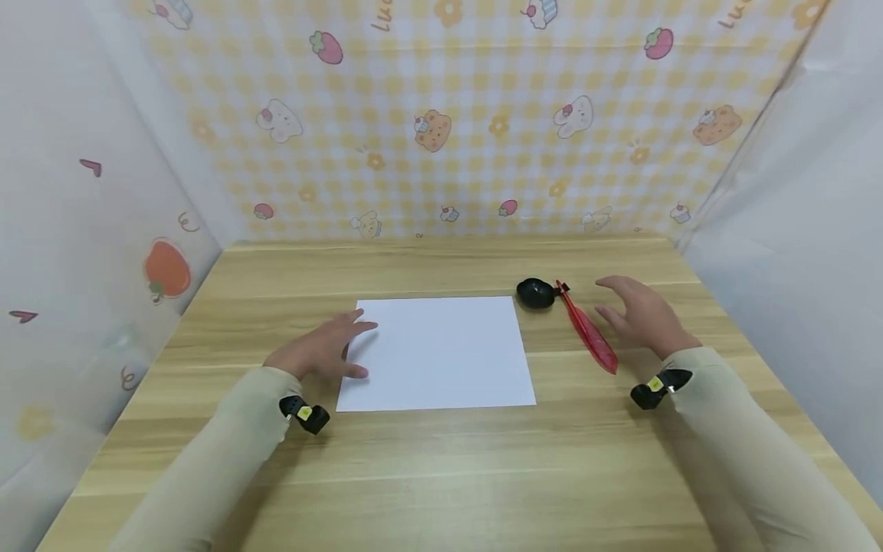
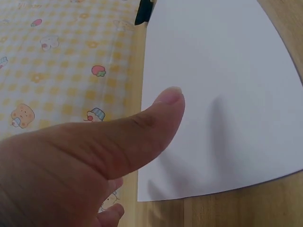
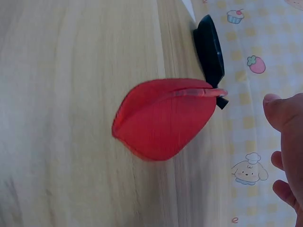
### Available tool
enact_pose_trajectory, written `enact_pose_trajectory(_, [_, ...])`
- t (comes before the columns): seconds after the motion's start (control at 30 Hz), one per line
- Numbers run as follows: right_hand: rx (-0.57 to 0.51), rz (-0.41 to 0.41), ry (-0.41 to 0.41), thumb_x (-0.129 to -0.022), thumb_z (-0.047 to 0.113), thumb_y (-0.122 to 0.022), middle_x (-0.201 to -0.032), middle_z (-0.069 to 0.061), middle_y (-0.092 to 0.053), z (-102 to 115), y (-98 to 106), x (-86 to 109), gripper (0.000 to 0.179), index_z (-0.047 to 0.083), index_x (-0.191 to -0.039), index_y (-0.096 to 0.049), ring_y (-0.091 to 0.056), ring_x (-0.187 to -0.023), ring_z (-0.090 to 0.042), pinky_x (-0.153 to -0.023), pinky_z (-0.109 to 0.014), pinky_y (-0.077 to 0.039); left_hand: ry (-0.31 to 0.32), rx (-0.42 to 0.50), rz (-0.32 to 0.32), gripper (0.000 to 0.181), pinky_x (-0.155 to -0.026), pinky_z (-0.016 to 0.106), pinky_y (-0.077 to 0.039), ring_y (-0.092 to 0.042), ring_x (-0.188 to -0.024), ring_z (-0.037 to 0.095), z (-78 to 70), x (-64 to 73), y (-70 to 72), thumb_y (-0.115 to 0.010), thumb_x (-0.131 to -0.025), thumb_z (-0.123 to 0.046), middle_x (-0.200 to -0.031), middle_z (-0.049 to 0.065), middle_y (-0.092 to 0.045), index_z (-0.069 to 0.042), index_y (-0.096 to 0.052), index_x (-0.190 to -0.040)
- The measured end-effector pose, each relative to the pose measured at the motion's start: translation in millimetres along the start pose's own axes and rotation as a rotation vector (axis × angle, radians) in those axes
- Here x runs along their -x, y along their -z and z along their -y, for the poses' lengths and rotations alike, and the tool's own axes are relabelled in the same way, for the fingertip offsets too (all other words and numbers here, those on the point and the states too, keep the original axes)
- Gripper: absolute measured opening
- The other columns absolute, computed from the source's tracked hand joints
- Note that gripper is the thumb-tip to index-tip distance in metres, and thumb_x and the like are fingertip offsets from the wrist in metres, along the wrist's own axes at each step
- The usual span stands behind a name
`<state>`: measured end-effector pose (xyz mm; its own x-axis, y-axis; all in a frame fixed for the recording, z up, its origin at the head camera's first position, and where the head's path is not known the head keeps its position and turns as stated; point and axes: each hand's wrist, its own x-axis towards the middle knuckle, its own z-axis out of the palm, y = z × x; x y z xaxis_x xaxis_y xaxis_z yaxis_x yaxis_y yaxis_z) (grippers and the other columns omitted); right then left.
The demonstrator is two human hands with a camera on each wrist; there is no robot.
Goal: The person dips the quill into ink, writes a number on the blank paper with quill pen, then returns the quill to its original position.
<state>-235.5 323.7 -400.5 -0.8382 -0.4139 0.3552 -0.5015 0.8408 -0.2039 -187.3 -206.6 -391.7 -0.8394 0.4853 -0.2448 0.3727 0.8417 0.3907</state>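
A white sheet of paper lies flat on the wooden table. My left hand hovers at its left edge, thumb and fingers spread apart, holding nothing; in the left wrist view the thumb is above the sheet's corner. Right of the paper lies a black, round-bowled thing with a short stub, like a small scoop. Touching or crossing that stub is a red, leaf-shaped, partly see-through thing with a thin stem, also seen in the right wrist view. My right hand is just right of it, fingers loosely bent, holding nothing.
The wooden table ends at a yellow checked cloth backdrop with cartoon prints. White sheeting hangs on the left, and more white sheeting on the right. A small black camera is strapped to each wrist.
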Motion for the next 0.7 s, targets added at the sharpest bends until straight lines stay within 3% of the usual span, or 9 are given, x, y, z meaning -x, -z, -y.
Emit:
enact_pose_trajectory(0.2, [0.046, 0.023, 0.032, -0.085, 0.014, -0.074, -0.119, -0.021, -0.062, -8, -5, -7.5, 0.04, 0.002, -0.12, -0.06, -0.058, -0.109, -0.04, -0.09, -0.057, -0.046, -0.026, -0.002, 0.004, 0.08, -0.11, 0.062, -0.02, -0.017, -0.14, 0.049, 4.8, -5.1, -2.5, -0.079, -0.081, -0.033, -0.154, 0.029, -0.021, -0.004, -0.041, -0.145])
enact_pose_trajectory(0.43, [0.058, 0.041, 0.138, -0.085, 0.009, -0.074, -0.112, -0.02, -0.066, -16, -17, -21.0, 0.034, 0.001, -0.116, -0.063, -0.063, -0.103, -0.039, -0.087, -0.054, -0.049, 0.006, 0.023, 0.012, 0.08, -0.109, 0.061, -0.021, -0.02, -0.139, 0.049, 7.9, -1.3, -1.4, -0.081, -0.079, -0.036, -0.153, 0.029, -0.022, -0.006, -0.045, -0.144])
enact_pose_trajectory(0.7, [0.1, 0.014, 0.245, -0.081, 0.005, -0.077, -0.107, -0.018, -0.069, -24, -19, -24.3, 0.03, 0.003, -0.11, -0.068, -0.066, -0.095, -0.037, -0.08, -0.051, -0.053, -0.008, -0.042, -0.007, 0.075, -0.11, 0.058, -0.023, -0.026, -0.138, 0.046, 5.9, -8.7, -4.0, -0.083, -0.077, -0.032, -0.149, 0.028, -0.032, -0.005, -0.049, -0.139])
